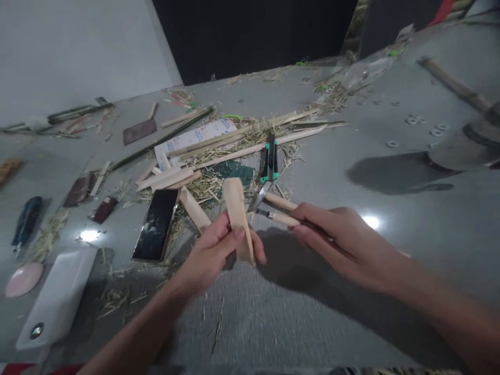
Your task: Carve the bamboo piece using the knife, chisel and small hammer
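My left hand is closed around a flat, pale bamboo piece, which stands nearly upright between thumb and fingers. In my right hand is a slim wood-handled carving tool with a dark metal end pointing left, close to the bamboo piece but seemingly apart from it. A second pale wooden rod runs along just above it; whether my fingers also hold this rod I cannot tell. Beyond my hands lies a black and teal handled tool, a curved metal blade near its lower end.
Shavings and bamboo strips litter the grey table. Left of my hands are a phone, a white case, a pink oval object and a dark blue tool. Metal washers lie right.
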A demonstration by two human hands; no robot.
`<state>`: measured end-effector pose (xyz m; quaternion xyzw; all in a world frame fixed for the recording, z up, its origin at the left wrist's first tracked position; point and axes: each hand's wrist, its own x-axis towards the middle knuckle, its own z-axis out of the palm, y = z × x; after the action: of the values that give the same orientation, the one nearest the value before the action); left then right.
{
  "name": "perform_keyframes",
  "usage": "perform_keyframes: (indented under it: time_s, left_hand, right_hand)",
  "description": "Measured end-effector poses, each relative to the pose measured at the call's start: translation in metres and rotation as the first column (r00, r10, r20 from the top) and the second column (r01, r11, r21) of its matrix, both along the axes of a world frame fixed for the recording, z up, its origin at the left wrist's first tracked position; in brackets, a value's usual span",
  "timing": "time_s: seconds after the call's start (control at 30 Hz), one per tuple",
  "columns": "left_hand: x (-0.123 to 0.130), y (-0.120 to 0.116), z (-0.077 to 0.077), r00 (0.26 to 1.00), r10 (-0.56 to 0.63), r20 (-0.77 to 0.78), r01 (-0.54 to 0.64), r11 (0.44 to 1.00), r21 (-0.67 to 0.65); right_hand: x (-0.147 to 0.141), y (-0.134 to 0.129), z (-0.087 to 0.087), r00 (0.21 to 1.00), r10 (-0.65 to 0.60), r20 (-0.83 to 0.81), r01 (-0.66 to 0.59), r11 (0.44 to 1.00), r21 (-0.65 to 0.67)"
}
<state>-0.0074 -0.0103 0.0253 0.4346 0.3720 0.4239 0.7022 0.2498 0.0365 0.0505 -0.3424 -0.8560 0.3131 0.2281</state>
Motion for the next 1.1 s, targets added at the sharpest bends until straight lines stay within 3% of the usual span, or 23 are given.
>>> perform_keyframes:
  time_s: [0.23, 0.5, 0.67, 0.83, 1.1]
  left_hand:
    - [0.011, -0.014, -0.001, 0.993, 0.098, 0.069, -0.101, 0.994, 0.043]
    - [0.029, -0.024, 0.007, 0.97, 0.244, -0.003, -0.242, 0.962, 0.128]
    - [0.043, -0.024, 0.004, 0.94, 0.339, -0.041, -0.313, 0.902, 0.297]
    - [0.045, -0.024, -0.004, 0.901, 0.427, -0.083, -0.369, 0.851, 0.375]
    - [0.047, -0.025, -0.001, 0.884, 0.447, -0.138, -0.388, 0.865, 0.318]
  right_hand:
    - [-0.016, -0.017, -0.003, 0.99, -0.061, -0.125, 0.036, 0.981, -0.192]
    - [-0.021, -0.033, 0.001, 0.985, -0.041, -0.168, -0.005, 0.965, -0.262]
    - [-0.02, -0.04, -0.001, 0.985, -0.018, -0.172, -0.039, 0.945, -0.323]
    - [-0.019, -0.04, -0.002, 0.981, -0.037, -0.189, -0.025, 0.948, -0.317]
    - [-0.022, -0.039, -0.005, 0.98, -0.036, -0.198, -0.03, 0.948, -0.318]
